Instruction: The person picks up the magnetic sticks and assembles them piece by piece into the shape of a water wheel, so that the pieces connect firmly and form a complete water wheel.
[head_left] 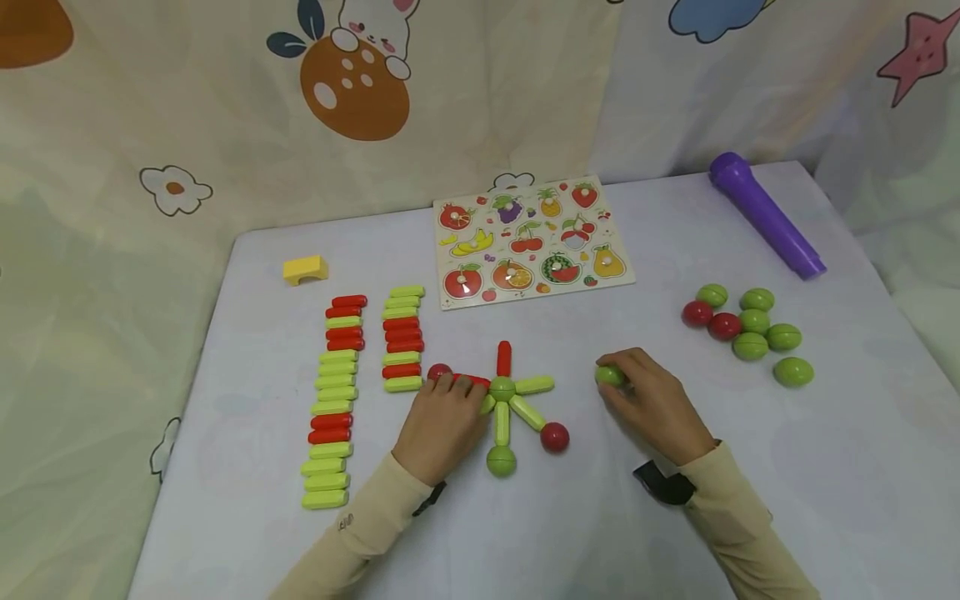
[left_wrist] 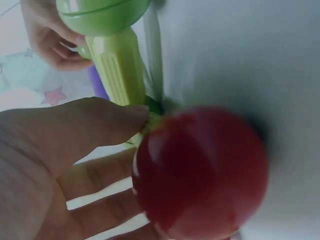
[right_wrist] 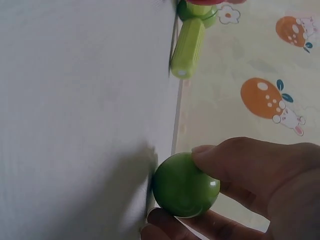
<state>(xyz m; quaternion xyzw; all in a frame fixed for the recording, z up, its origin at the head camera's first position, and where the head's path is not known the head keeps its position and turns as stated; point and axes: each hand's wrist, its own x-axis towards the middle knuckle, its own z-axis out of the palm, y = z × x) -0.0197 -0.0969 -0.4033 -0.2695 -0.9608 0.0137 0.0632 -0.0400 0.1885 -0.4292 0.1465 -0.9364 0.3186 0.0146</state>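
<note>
A star of sticks lies on the white table around a central green ball (head_left: 502, 387). A red stick (head_left: 504, 358) points away from me and a green stick (head_left: 535, 385) points right. Two more green sticks end in a red ball (head_left: 554, 437) and a green ball (head_left: 501, 461). My left hand (head_left: 468, 392) holds the red stick (head_left: 472, 381) on the star's left arm, with a red ball (head_left: 438, 371) at its outer end. That ball fills the left wrist view as a red ball (left_wrist: 200, 172) beside my thumb. My right hand (head_left: 611, 383) pinches a green ball (right_wrist: 185, 185) resting on the table, right of the star.
Two rows of red and green sticks (head_left: 333, 400) lie left of the star. A yellow block (head_left: 304, 269) sits at the back left, a fruit puzzle board (head_left: 528, 242) at the back centre, a purple cylinder (head_left: 765, 212) at the back right. Several loose green and red balls (head_left: 750, 329) lie to the right.
</note>
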